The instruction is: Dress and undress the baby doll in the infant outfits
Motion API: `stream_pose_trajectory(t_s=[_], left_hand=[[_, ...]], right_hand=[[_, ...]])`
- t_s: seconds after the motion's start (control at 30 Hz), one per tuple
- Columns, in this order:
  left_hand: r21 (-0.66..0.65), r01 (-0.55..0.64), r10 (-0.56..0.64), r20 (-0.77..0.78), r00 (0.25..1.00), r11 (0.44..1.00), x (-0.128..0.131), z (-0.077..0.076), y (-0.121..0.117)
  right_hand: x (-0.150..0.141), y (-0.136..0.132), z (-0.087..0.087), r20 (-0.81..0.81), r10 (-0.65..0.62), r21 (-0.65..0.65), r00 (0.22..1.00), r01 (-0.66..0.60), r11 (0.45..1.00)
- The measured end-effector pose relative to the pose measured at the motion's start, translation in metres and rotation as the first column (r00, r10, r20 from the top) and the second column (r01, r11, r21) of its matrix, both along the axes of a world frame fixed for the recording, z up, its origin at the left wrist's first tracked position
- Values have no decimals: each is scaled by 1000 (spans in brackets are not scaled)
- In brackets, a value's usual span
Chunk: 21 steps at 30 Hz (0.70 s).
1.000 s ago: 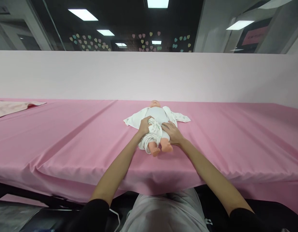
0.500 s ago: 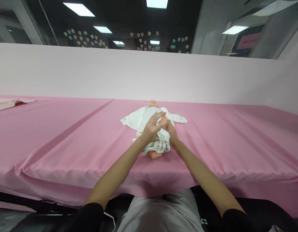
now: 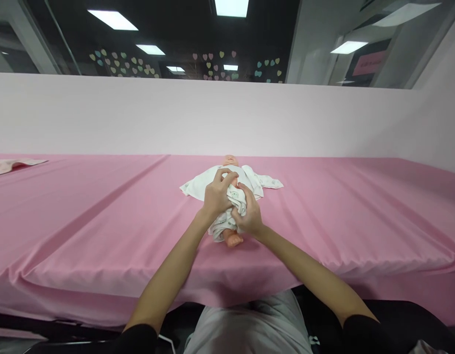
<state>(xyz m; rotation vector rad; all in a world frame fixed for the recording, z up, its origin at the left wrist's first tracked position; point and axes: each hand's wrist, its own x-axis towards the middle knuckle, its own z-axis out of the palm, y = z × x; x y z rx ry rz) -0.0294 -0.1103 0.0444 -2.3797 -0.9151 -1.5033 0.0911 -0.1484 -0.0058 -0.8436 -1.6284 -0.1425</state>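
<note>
A baby doll lies on its back, its head [image 3: 230, 160] toward the wall and one bare foot [image 3: 233, 239] pointing at me. It wears a white top [image 3: 201, 185] with a printed sleeve spread to the right. Printed white baby pants [image 3: 220, 225] are bunched about its legs. My left hand [image 3: 218, 193] is curled round the doll's other leg, which is raised and mostly hidden by my fingers. My right hand [image 3: 251, 212] is closed on the bunched pants fabric, thumb and fingers gripping it beside that leg.
A pink sheet [image 3: 113, 211] with creases covers the table, whose front edge is close to my lap. A pale folded cloth [image 3: 14, 165] lies at the far left. Behind the table stands a white wall [image 3: 139, 115] below a dark window with heart stickers.
Both hands have shifted slightly left with the raised leg. My right hand has moved lower, onto the bunched pants, and my left fingers have curled more. The view has shifted a little.
</note>
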Motion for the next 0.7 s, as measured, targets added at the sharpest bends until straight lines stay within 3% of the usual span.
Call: stream_pose_trajectory(t_s=[0.13, 0.23, 0.3, 0.4, 0.47, 0.57, 0.63, 0.7], left_hand=[[-21, 129, -131, -95, 987, 991, -1, 3, -1], [-70, 178, -185, -116, 976, 981, -3, 5, -1], [-109, 186, -198, -112, 974, 977, -4, 6, -1], [-213, 221, -244, -89, 966, 952, -5, 9, -1], [-321, 266, -302, -70, 951, 909, -5, 10, 0], [-517, 293, -353, -20, 935, 804, -8, 9, 2], [-634, 298, -370, 21, 929, 713, -11, 8, 5], [-719, 306, -386, 56, 921, 624, -13, 7, 8]], right_hand=[[10, 6, 0, -95, -5, -187, 995, -13, 982], [18, 11, 6, -129, 116, -304, 985, -151, 940], [22, 13, 11, -160, 275, -411, 948, -317, 855], [28, 15, 19, -242, 478, -541, 844, -526, 656], [32, 14, 24, -263, 536, -597, 802, -572, 563], [36, 10, 28, -242, 603, -667, 760, -582, 465], [38, 8, 29, -223, 629, -699, 745, -572, 430], [39, 6, 29, -200, 613, -723, 764, -537, 434]])
